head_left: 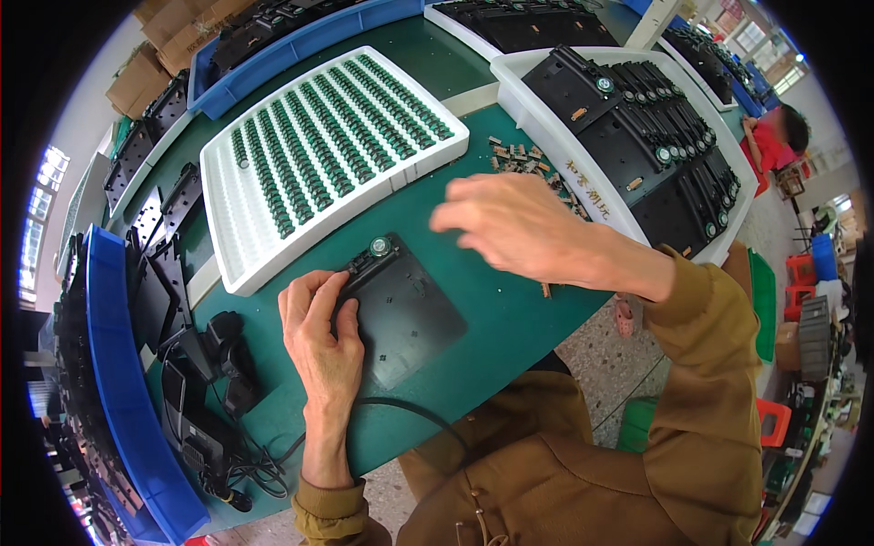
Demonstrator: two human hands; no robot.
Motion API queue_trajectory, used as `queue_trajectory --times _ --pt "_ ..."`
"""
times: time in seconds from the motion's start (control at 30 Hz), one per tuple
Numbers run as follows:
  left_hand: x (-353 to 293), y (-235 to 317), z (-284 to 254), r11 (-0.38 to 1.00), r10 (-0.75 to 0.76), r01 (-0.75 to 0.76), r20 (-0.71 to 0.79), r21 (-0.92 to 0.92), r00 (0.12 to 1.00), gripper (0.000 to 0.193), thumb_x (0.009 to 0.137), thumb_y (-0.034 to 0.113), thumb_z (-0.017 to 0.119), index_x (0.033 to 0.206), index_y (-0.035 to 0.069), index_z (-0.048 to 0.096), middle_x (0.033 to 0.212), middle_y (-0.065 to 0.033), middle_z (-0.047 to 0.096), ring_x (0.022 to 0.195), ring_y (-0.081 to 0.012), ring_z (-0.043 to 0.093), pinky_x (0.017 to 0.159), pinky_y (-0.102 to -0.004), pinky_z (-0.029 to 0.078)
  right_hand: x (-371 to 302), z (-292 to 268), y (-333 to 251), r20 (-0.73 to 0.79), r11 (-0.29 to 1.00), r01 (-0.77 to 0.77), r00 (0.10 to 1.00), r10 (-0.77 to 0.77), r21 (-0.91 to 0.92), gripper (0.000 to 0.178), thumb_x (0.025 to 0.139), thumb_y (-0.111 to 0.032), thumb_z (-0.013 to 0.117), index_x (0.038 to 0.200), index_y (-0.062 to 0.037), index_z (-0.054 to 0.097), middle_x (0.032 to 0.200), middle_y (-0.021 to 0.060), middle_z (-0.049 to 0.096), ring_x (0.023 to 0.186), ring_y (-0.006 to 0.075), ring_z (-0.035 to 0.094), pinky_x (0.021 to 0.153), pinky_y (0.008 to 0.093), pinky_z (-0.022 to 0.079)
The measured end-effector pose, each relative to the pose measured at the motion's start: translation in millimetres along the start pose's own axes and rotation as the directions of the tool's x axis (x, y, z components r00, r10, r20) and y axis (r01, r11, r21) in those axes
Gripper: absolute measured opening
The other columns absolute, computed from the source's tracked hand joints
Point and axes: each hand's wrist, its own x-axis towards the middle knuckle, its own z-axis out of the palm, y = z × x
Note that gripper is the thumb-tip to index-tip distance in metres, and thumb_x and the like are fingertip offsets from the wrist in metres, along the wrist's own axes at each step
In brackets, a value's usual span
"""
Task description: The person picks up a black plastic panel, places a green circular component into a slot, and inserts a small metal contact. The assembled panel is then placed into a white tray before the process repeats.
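A flat black plastic panel (410, 314) lies on the green tabletop in front of me. At its far edge is a raised black strip with a round silver-and-green part (380, 247) at one end. My left hand (319, 332) grips the panel's far left corner, thumb and fingers closed on the strip. Above the table, to the right of the panel and apart from it, hangs my right hand (521, 223). Its fingers are curled together, and whatever they may hold is hidden. Just beyond that hand lies a pile of small tan-and-metal parts (519, 158).
Beyond the panel stands a white tray (428, 165) with rows of small green parts. A white bin (584, 173) of similar black panels (660, 127) is at the right. Black devices with cables (196, 428) and a blue tray (127, 382) line the left. A black cable (414, 407) crosses the near edge.
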Motion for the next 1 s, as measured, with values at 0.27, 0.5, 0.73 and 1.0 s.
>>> queue_trajectory --times 0.27,0.5,0.73,1.0 --pt "2.4 1.6 1.3 1.0 0.006 -0.006 -0.009 -0.001 1.0 0.03 0.073 -0.008 0.069 0.102 -0.001 0.07 0.1 -0.01 0.063 0.097 -0.0284 0.057 0.086 -0.0374 0.048 -48.5 -8.6 22.8 0.186 0.995 -0.096 0.978 0.089 0.029 0.01 0.076 0.001 0.07 0.086 -0.0017 0.069 0.085 0.0089 0.058 0.08 0.0288 0.061 0.069 0.0405 0.049" --pt "3.0 3.3 2.8 1.0 -0.003 0.003 -0.01 -0.004 1.0 0.03 0.072 -0.009 0.069 0.102 -0.001 0.069 0.101 -0.0098 0.063 0.096 -0.0284 0.057 0.085 -0.0373 0.048 -45.0 -0.9 35.1 0.255 0.981 -0.149 0.96 0.113 0.126 0.007 0.079 0.0 0.068 0.085 -0.001 0.068 0.085 0.0095 0.056 0.081 0.0295 0.059 0.069 0.0407 0.049" --pt "2.8 2.2 0.5 1.0 0.028 -0.028 -0.024 0.005 0.999 0.032 0.071 -0.01 0.068 0.102 0.0 0.07 0.099 -0.0094 0.062 0.093 -0.0286 0.057 0.081 -0.0372 0.049 -23.1 -10.9 21.6 0.39 0.681 -0.508 0.857 0.337 0.527 0.005 0.088 -0.002 0.065 0.091 0.0013 0.066 0.088 0.0071 0.067 0.075 0.0159 0.065 0.066 0.0301 0.052" --pt "2.2 2.0 1.0 1.0 0.001 0.0 -0.02 0.015 1.0 0.031 0.071 -0.009 0.07 0.1 0.002 0.07 0.1 -0.0075 0.062 0.095 -0.0291 0.057 0.081 -0.0389 0.049 -13.5 -5.6 5.3 0.585 0.165 -0.652 0.746 0.319 0.74 0.024 0.094 -0.008 0.063 0.113 0.0046 0.065 0.091 0.011 0.07 0.08 0.0161 0.069 0.074 0.0266 0.058"
